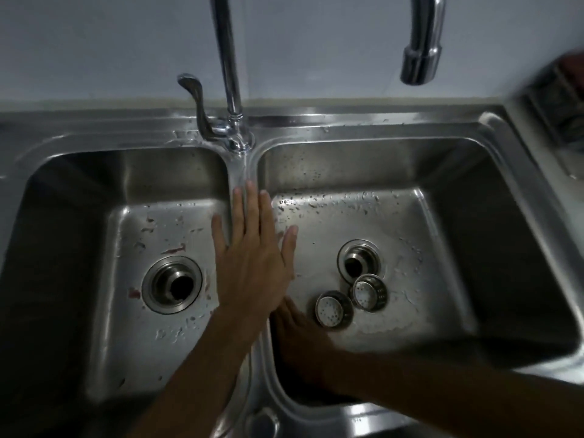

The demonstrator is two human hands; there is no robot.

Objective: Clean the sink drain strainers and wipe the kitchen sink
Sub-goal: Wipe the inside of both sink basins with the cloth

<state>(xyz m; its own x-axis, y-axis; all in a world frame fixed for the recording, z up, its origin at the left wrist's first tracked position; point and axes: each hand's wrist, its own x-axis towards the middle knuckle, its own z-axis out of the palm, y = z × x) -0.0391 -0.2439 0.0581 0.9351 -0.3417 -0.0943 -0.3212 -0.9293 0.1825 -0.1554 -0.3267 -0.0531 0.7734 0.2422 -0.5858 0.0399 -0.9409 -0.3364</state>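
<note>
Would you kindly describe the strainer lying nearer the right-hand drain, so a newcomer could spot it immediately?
Start at the right basin of the double sink and find its open drain. Two strainer baskets lie side by side just in front of it. The one meant touches the drain's rim, unlike its twin, which lies further left, nearer the right hand.

This is a kitchen, most likely in a home. A stainless steel double sink (537, 191) is set into a steel counter against a plain pale wall (94, 42). A chrome tap (232, 90) with a lever handle (196, 99) rises from the ridge between the two bowls, and its spout (420, 61) curves over the right bowl. Each bowl has a round drain (172, 284), and two small basket strainers (335, 308) lie on the wet floor of the right bowl. At the far right edge stands something like a dish rack (565, 102), too blurred to tell for sure.
</note>
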